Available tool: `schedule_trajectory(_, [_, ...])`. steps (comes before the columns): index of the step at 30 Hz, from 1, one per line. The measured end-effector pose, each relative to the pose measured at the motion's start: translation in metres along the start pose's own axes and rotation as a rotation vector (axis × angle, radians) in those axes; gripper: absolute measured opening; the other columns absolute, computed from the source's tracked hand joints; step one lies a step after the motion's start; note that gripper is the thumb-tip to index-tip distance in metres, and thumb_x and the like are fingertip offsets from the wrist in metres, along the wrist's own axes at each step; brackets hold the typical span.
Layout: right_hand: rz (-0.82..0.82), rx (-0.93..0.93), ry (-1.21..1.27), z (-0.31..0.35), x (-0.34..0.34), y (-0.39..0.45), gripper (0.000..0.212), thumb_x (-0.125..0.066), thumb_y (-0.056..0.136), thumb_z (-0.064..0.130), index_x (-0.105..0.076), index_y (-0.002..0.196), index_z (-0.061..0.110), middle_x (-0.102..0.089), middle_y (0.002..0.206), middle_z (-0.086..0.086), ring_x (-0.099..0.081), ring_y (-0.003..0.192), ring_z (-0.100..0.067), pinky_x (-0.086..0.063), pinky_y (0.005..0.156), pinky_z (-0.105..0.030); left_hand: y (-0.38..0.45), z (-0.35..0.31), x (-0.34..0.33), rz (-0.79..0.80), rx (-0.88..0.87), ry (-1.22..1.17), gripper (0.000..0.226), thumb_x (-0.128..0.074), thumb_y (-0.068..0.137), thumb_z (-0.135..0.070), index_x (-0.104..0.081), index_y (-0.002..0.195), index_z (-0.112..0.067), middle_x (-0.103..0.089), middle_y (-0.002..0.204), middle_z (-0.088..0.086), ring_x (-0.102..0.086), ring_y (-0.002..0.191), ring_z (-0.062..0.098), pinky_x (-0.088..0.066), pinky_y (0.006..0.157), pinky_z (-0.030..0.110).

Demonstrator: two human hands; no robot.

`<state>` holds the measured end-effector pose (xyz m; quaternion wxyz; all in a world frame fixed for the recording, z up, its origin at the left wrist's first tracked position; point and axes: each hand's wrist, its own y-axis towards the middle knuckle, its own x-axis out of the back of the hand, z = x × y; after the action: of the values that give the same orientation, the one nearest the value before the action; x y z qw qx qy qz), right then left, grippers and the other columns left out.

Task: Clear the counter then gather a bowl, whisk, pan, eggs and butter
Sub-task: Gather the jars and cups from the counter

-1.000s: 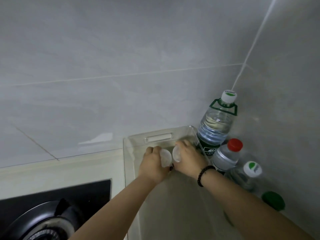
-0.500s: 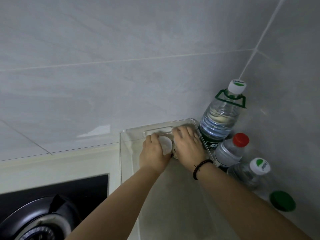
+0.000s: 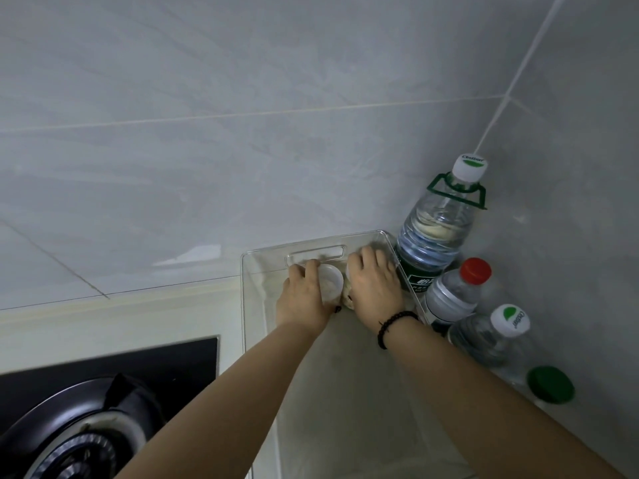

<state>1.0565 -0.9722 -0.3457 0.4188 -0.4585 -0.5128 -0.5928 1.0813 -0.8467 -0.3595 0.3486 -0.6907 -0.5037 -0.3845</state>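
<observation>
Both my hands reach into the far end of a clear plastic bin (image 3: pixel 249 305) that stands on the counter against the tiled wall. My left hand (image 3: pixel 302 295) grips a small jar with a translucent white lid (image 3: pixel 330 281). My right hand (image 3: pixel 373 285) covers and grips a second small jar (image 3: pixel 347 297) beside it; most of that jar is hidden under the fingers. The two jars touch each other near the bin's handle slot (image 3: pixel 314 255). A black bead bracelet (image 3: pixel 392 323) sits on my right wrist.
A large water bottle with a green carry handle (image 3: pixel 435 236) stands in the wall corner. Beside it are a red-capped bottle (image 3: pixel 453 295), a white-capped bottle (image 3: pixel 491 337) and a green lid (image 3: pixel 550 384). A black gas burner (image 3: pixel 79 430) lies at lower left.
Both hands moved the two jars further toward the bin's far wall and lower inside it. My right hand now covers its jar's lid.
</observation>
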Motion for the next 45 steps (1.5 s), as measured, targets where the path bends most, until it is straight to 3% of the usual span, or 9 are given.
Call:
schedule_trajectory(5, [0.136,0.052,0.062,-0.007,0.019,-0.009,0.033,-0.057,0.082,0.0,-0.052,0.114,0.008,-0.048,0.117,-0.01,-0.047,0.11,-0.029,-0.043,0.091,-0.035,-0.009,-0.002,0.012,0.04,0.018,0.026,0.085,-0.077,0.075,-0.035,-0.027,0.14,-0.017,-0.036,0.132,0.006,-0.048,0.118,0.027,-0.047,0.075,0.034])
schedule_trajectory(11, [0.147,0.02,0.212,-0.016,0.043,-0.043,0.036,-0.063,0.084,0.011,-0.052,0.118,0.014,-0.043,0.126,-0.001,-0.044,0.117,-0.02,-0.047,0.093,-0.032,-0.036,-0.002,0.047,0.044,-0.024,0.01,0.07,-0.072,0.081,-0.031,-0.035,0.139,-0.018,-0.035,0.137,0.004,-0.049,0.119,0.025,-0.051,0.085,0.037])
schedule_trajectory(16, [0.178,-0.04,0.303,-0.01,0.075,-0.077,0.028,-0.064,0.087,0.024,-0.054,0.112,0.018,-0.043,0.123,0.003,-0.05,0.11,-0.015,-0.049,0.088,-0.028,-0.082,-0.004,0.074,0.032,-0.071,-0.044,0.055,-0.063,0.087,-0.03,-0.042,0.136,-0.02,-0.039,0.136,-0.001,-0.059,0.106,0.02,-0.052,0.083,0.032])
schedule_trajectory(20, [0.185,-0.043,0.348,-0.001,0.099,-0.102,0.021,-0.06,0.089,0.027,-0.056,0.109,0.021,-0.046,0.12,0.005,-0.05,0.111,-0.013,-0.046,0.088,-0.024,-0.124,-0.005,0.086,0.015,-0.065,-0.15,0.048,-0.062,0.087,-0.032,-0.048,0.131,-0.022,-0.044,0.132,-0.004,-0.061,0.103,0.015,-0.053,0.087,0.035])
schedule_trajectory(23, [0.174,-0.022,0.398,0.008,0.117,-0.121,0.018,-0.058,0.089,0.026,-0.058,0.107,0.022,-0.049,0.121,0.007,-0.051,0.109,-0.011,-0.044,0.089,-0.023,-0.154,-0.006,0.091,0.004,-0.06,-0.209,0.044,-0.061,0.088,-0.032,-0.05,0.13,-0.023,-0.047,0.128,-0.007,-0.06,0.098,0.009,-0.052,0.086,0.028])
schedule_trajectory(29, [0.187,0.046,0.438,0.03,0.15,-0.156,0.024,-0.054,0.091,0.031,-0.057,0.114,0.025,-0.048,0.125,0.012,-0.053,0.109,-0.009,-0.028,0.071,-0.02,-0.203,-0.018,0.103,-0.08,-0.013,-0.329,0.039,-0.062,0.089,-0.027,-0.053,0.126,-0.023,-0.047,0.115,-0.012,-0.059,0.094,0.006,-0.049,0.082,0.019])
schedule_trajectory(34, [0.141,0.122,0.468,0.034,0.166,-0.181,0.024,-0.054,0.091,0.032,-0.057,0.114,0.025,-0.048,0.124,0.013,-0.055,0.104,-0.007,-0.042,0.079,-0.024,-0.237,-0.028,0.106,-0.156,0.051,-0.371,0.037,-0.062,0.089,-0.026,-0.054,0.125,-0.022,-0.053,0.123,-0.006,-0.06,0.093,0.004,-0.04,0.079,0.015])
schedule_trajectory(40, [0.14,0.243,0.454,0.033,0.166,-0.197,0.022,-0.053,0.092,0.031,-0.056,0.112,0.024,-0.048,0.121,0.01,-0.054,0.104,-0.007,-0.047,0.082,-0.023,-0.275,-0.023,0.099,-0.247,0.168,-0.449,0.036,-0.063,0.089,-0.026,-0.055,0.124,-0.021,-0.055,0.121,-0.008,-0.058,0.084,-0.005,-0.042,0.079,0.016])
schedule_trajectory(45, [0.188,0.31,0.5,0.054,0.165,-0.208,0.02,-0.052,0.093,0.032,-0.056,0.111,0.025,-0.046,0.121,0.013,-0.057,0.102,-0.008,-0.049,0.085,-0.024,-0.31,-0.003,0.093,-0.299,0.273,-0.491,0.034,-0.064,0.088,-0.026,-0.057,0.121,-0.021,-0.057,0.119,-0.008,-0.057,0.085,-0.007,-0.037,0.066,0.006])
